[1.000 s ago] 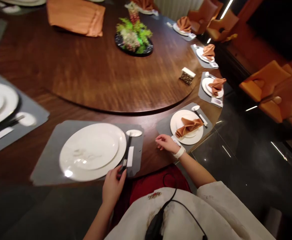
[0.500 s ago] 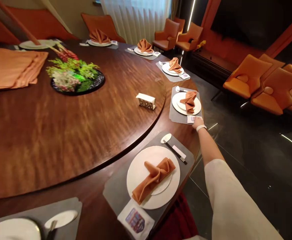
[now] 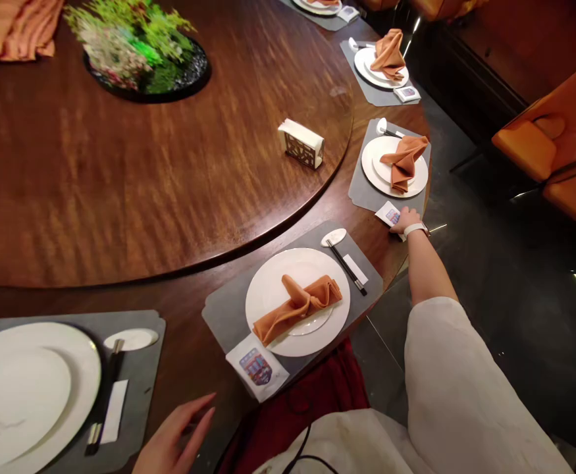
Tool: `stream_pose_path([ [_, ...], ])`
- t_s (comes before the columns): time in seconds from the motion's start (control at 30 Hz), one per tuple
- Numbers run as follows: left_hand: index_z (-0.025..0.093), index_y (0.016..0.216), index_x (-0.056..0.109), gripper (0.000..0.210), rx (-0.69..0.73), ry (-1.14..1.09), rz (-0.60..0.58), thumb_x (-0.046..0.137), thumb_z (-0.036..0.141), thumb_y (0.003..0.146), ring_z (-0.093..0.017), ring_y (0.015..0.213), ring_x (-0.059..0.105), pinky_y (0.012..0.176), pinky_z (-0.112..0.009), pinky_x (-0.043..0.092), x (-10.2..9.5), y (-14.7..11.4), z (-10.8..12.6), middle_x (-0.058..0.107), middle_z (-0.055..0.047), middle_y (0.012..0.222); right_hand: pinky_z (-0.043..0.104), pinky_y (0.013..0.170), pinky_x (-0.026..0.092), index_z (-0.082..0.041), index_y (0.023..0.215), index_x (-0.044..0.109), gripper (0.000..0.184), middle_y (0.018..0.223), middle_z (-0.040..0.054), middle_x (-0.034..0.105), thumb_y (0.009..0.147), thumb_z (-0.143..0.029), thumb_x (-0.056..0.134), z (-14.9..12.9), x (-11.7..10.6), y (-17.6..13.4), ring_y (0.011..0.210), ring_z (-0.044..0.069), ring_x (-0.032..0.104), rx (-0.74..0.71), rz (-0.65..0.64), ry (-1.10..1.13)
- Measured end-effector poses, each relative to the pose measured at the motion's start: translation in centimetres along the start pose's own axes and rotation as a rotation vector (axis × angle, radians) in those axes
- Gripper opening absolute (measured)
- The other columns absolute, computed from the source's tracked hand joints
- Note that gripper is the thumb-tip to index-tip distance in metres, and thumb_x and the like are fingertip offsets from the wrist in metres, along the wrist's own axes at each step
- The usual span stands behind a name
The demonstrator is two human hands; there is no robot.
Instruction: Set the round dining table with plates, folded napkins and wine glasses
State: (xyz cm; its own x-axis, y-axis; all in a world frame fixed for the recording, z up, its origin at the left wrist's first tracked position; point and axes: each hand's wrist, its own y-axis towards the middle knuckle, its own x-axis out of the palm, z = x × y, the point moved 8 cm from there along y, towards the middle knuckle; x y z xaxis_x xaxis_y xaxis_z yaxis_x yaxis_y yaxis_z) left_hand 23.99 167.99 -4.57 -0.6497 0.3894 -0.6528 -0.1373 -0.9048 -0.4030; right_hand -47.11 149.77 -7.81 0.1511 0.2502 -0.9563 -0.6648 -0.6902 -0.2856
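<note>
My right hand reaches far out to the right, fingers closed at the end of a white printed packet. That packet lies at the near edge of a grey placemat, beside a white plate bearing a folded orange napkin. My left hand is low in the view, thumb and fingers apart, with nothing in it. It is near a setting with bare stacked white plates and chopsticks. Between my hands is another setting with a rolled orange napkin and a similar white packet.
A large wooden turntable holds a napkin holder, a green plant arrangement and stacked orange cloths. More settings follow the table's rim. Orange chairs stand at the right; a dark red chair seat is below me.
My view has tipped downward. The packet at my right hand has turned and shifted toward me, off the placemat's near edge. My left hand has come into view.
</note>
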Motion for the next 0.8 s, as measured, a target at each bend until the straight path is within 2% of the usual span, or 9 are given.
stream_pose_path([
  [0.2,0.027,0.094,0.078,0.039,0.092,-0.101,-0.002,0.066,0.059,0.076,-0.024,0.086,0.074,0.074,-0.031,0.061,-0.6,-1.2,0.8,0.078,-0.006,0.098,0.043,0.094,0.047,-0.014,0.113,0.047,0.055,0.11,0.0135,0.056,0.064,-0.021,0.071,-0.7,-3.6,-9.3,0.099,0.027,0.056,0.009,0.146,0.441],
  [0.27,0.026,0.092,0.078,0.037,0.075,-0.234,-0.021,0.071,0.057,0.073,-0.025,0.088,0.073,0.076,-0.032,0.06,-0.1,-1.6,1.0,0.077,-0.007,0.098,0.041,0.091,0.047,-0.018,0.108,0.046,0.049,0.106,0.0089,0.055,0.064,-0.021,0.067,-3.2,-5.5,-15.7,0.095,0.024,0.054,-0.142,0.248,0.616],
  [0.33,0.024,0.096,0.077,0.039,0.032,-0.477,-0.064,0.08,0.05,0.067,-0.025,0.089,0.072,0.081,-0.033,0.06,1.4,-1.9,2.0,0.076,-0.009,0.1,0.04,0.088,0.048,-0.02,0.107,0.045,0.048,0.106,0.0067,0.053,0.064,-0.022,0.066,-8.2,-6.1,-24.9,0.094,0.023,0.052,-0.449,0.267,0.743],
  [0.4,0.024,0.11,0.072,0.054,-0.034,-0.818,-0.11,0.087,0.039,0.061,-0.024,0.093,0.072,0.085,-0.034,0.059,3.4,-2.3,3.4,0.074,-0.01,0.111,0.039,0.087,0.048,-0.021,0.111,0.046,0.049,0.106,0.0062,0.053,0.067,-0.023,0.068,-14.5,-4.1,-35.9,0.093,0.023,0.051,-0.767,0.159,0.76],
  [0.47,0.023,0.119,0.067,0.059,-0.127,-1.147,-0.11,0.086,0.028,0.063,-0.024,0.107,0.07,0.093,-0.033,0.057,5.0,-2.9,4.6,0.07,-0.01,0.125,0.04,0.086,0.049,-0.02,0.109,0.049,0.046,0.105,0.0083,0.053,0.07,-0.028,0.072,-20.1,-0.6,-46.2,0.095,0.024,0.051,-0.969,0.055,0.667],
  [0.57,0.019,0.113,0.068,0.037,-0.37,-1.406,0.049,0.071,0.013,0.077,-0.022,0.115,0.067,0.104,-0.033,0.052,5.2,-4.5,3.1,0.072,-0.008,0.118,0.043,0.09,0.049,-0.018,0.117,0.052,0.055,0.109,0.0115,0.055,0.071,-0.033,0.077,-25.3,4.0,-55.7,0.101,0.028,0.054,-1.155,-0.071,0.514],
  [0.67,0.016,0.108,0.07,0.033,-0.513,-1.487,0.104,0.062,0.002,0.079,-0.02,0.103,0.071,0.096,-0.033,0.057,3.3,-6.4,-0.3,0.075,-0.007,0.104,0.045,0.101,0.046,-0.019,0.126,0.053,0.06,0.121,0.0138,0.057,0.078,-0.045,0.076,-25.4,3.2,-55.6,0.114,0.029,0.055,-1.213,-0.014,0.544],
  [0.73,0.016,0.107,0.071,0.034,-0.516,-1.508,0.138,0.06,-0.001,0.08,-0.017,0.095,0.072,0.087,-0.027,0.059,1.2,-7.6,-2.9,0.076,-0.006,0.099,0.047,0.108,0.041,-0.017,0.128,0.053,0.048,0.127,0.0166,0.057,0.09,-0.044,0.064,-22.6,0.3,-50.3,0.122,0.029,0.053,-0.985,0.226,0.621],
  [0.8,0.016,0.106,0.071,0.034,-0.531,-1.508,0.219,0.058,-0.002,0.081,-0.014,0.089,0.072,0.078,-0.022,0.059,-0.7,-9.1,-5.7,0.075,-0.004,0.096,0.053,0.113,0.035,-0.012,0.133,0.051,0.052,0.136,0.0231,0.052,0.092,-0.043,0.059,-19.0,-1.7,-44.6,0.132,0.034,0.045,-0.674,0.445,0.597],
])
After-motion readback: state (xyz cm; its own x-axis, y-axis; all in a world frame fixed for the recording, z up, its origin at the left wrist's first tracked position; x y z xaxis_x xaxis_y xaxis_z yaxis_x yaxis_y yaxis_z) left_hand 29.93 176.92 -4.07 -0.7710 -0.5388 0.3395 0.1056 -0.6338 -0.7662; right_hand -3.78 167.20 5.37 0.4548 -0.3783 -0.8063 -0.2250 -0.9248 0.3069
